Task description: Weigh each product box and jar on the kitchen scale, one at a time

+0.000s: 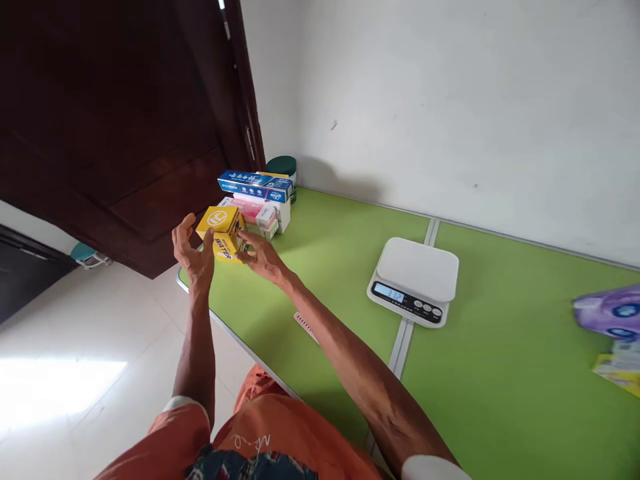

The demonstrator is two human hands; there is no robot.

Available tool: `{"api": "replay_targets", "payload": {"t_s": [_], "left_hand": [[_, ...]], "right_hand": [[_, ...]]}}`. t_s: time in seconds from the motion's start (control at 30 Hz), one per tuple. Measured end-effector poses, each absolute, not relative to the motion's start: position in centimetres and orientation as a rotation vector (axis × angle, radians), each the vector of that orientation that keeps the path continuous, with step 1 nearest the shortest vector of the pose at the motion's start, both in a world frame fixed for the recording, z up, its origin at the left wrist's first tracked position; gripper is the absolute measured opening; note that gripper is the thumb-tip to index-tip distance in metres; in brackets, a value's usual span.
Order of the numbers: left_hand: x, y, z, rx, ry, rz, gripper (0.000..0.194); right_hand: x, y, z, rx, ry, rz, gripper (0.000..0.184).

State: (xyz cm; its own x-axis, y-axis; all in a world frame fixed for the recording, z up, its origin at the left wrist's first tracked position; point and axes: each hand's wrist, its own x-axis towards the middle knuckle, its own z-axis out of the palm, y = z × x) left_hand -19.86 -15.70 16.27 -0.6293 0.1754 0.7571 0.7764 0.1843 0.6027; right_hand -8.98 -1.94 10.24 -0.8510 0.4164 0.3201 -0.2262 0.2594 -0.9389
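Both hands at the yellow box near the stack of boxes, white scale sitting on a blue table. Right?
Not quite: the table is green, not blue, as the head view shows. The rest holds: the left hand and right hand are at the yellow box beside the stack of boxes, and the white scale sits on the table.

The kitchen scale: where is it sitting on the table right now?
In the head view the white kitchen scale sits mid-table on the green table, right of both hands and the stack of boxes, beside the grey seam, its display lit.
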Motion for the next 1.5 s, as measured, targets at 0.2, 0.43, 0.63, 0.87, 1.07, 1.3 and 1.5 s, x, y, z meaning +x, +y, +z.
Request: {"api": "replay_targets", "payload": {"t_s": [0.2, 0.43, 0.63, 0.87, 1.07, 1.3, 1.5], "left_hand": [[-13.9, -11.8, 17.6, -1.054, -2.083, -1.552, 0.014], [-3.5, -7.4, 17.0, -1.991, -1.978, -1.730, 0.022], [7.8, 0.5, 15.4, -2.830, -1.686, -1.583, 0.023], [22.1, 10.1, 12.3, -3.234, -1.866, -1.078, 0.050], [29.5, 13.0, 8.7, -3.206, -1.981, -0.816, 0.063], [31.0, 12.6, 7.9, -3.100, -2.087, -0.789, 0.047], [29.0, 11.3, 8.7, -3.141, -1.968, -0.723, 0.032]], "right_hand": [[-4.8, -0.5, 12.3, -0.098, -1.888, 1.675, 0.054], [10.6, 0.7, 13.2, -0.486, -1.933, 1.345, 0.039], [29.5, 1.8, 11.3, -1.121, -1.553, 0.841, 0.041], [44.6, 3.9, 8.5, -1.560, -1.079, 0.334, 0.055], [44.5, 7.0, 5.2, -1.489, -1.097, 0.514, 0.076], [43.7, 6.7, 4.7, -1.528, -1.129, 0.463, 0.083], [42.6, 4.5, 6.4, -1.585, -1.111, 0.514, 0.084]]}}
